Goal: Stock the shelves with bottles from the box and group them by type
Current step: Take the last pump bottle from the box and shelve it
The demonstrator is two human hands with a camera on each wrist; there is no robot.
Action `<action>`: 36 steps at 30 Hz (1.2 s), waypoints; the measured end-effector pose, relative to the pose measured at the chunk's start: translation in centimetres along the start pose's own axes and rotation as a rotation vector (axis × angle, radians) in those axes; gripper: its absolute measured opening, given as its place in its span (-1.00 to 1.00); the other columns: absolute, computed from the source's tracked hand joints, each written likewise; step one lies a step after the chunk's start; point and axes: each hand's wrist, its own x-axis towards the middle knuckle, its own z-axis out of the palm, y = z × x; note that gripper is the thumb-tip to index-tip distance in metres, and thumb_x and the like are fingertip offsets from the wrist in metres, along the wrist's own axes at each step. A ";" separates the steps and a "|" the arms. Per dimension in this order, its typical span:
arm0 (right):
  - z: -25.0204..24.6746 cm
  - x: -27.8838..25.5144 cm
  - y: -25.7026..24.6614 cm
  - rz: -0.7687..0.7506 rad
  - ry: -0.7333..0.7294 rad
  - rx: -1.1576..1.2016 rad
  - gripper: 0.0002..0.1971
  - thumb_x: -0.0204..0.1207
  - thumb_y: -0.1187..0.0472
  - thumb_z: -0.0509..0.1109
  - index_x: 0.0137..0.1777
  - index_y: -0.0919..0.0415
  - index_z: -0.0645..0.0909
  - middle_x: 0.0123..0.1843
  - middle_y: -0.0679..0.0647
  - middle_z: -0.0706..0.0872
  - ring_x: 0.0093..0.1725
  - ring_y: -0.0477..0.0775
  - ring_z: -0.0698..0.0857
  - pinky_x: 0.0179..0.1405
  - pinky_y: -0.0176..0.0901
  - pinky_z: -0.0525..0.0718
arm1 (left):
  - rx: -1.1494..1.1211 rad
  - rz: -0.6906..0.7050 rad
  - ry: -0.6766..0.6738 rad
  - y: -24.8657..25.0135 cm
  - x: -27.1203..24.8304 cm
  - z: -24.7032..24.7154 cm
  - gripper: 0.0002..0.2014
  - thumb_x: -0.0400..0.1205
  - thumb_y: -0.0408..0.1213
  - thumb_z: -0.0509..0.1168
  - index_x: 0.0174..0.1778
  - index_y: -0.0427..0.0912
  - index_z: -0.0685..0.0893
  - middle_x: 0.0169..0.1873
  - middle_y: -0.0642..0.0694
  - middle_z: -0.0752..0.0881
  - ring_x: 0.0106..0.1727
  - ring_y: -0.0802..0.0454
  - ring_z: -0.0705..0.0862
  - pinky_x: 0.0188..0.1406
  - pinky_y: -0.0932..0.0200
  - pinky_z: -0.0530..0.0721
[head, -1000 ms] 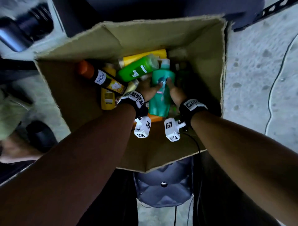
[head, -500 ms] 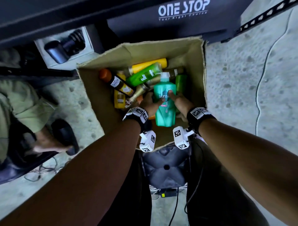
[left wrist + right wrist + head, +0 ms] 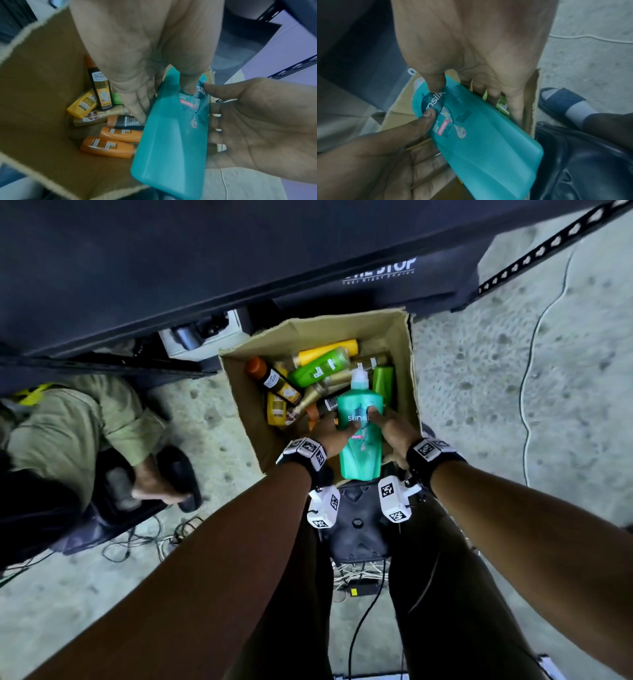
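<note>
A large teal shampoo bottle (image 3: pixel 360 436) (image 3: pixel 171 142) (image 3: pixel 476 135) with a white cap is lifted above the near part of the cardboard box (image 3: pixel 400 337). My left hand (image 3: pixel 329 434) (image 3: pixel 137 67) grips its left side, thumb on the label. My right hand (image 3: pixel 390 426) (image 3: pixel 471 54) grips its right side, thumb on the label and fingers behind. In the box lie green bottles (image 3: pixel 318 368), yellow bottles (image 3: pixel 275 412), orange bottles (image 3: pixel 108 147), a dark bottle with an orange cap (image 3: pixel 274 380) and a gold one (image 3: pixel 96 116).
A dark shelf unit (image 3: pixel 205 268) stands just past the box. Another person in a green shirt (image 3: pixel 78 419) crouches on the left. Cables (image 3: pixel 527 392) run over the concrete floor. A dark stool (image 3: pixel 356 518) sits between my legs, and my sandalled foot (image 3: pixel 559 102) is by the box.
Both hands have raised the teal bottle out of the pile and drawn it towards me. My head has risen, so the box looks smaller and farther.
</note>
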 end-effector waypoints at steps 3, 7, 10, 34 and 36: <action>0.2 -3.2 -0.2 -0.014 0.013 -0.017 -0.59 0.75 -0.10 0.24 0.48 0.11 0.51 0.29 0.14 0.76 -0.03 -0.01 0.80 -0.31 -0.12 0.72 | -0.028 0.001 0.009 0.8 -2.7 -0.3 -0.48 0.71 -0.03 0.37 0.58 -0.11 0.51 0.40 -0.17 0.69 0.34 -0.15 0.71 0.34 -0.06 0.69; 0.1 -6.9 -0.6 -0.045 0.017 0.007 -0.57 0.74 -0.10 0.27 0.49 0.11 0.52 0.22 0.10 0.78 0.06 0.08 0.82 -0.22 -0.08 0.76 | -0.013 0.019 -0.004 2.2 -6.0 -0.8 -0.46 0.70 0.00 0.38 0.57 -0.10 0.50 0.39 -0.15 0.70 0.32 -0.13 0.72 0.36 -0.11 0.67; 0.2 -9.3 -0.9 -0.066 0.021 0.002 -0.55 0.73 -0.11 0.28 0.49 0.11 0.53 0.28 0.15 0.77 0.13 0.14 0.81 0.09 0.18 0.80 | 0.023 0.016 0.008 3.3 -8.6 -1.1 -0.46 0.69 0.04 0.38 0.56 -0.09 0.51 0.38 -0.16 0.71 0.31 -0.14 0.73 0.34 -0.10 0.68; -2.3 -29.6 -8.4 -0.455 0.150 0.077 -0.64 0.75 -0.03 0.29 0.41 0.15 0.63 0.28 0.23 0.78 0.23 0.28 0.77 0.33 0.31 0.69 | 0.167 0.292 0.186 17.6 -25.4 -3.6 -0.52 0.67 0.04 0.40 0.41 -0.15 0.56 0.27 -0.13 0.74 0.26 -0.15 0.73 0.01 0.16 0.57; -2.9 -30.9 -9.5 -0.521 0.187 0.059 -0.68 0.74 -0.05 0.30 0.35 0.07 0.66 0.23 0.17 0.80 0.18 0.22 0.79 0.28 0.29 0.72 | 0.149 0.335 0.209 19.2 -26.4 -3.6 -0.48 0.66 0.07 0.41 0.44 -0.15 0.54 0.30 -0.13 0.73 0.28 -0.15 0.72 0.11 0.10 0.62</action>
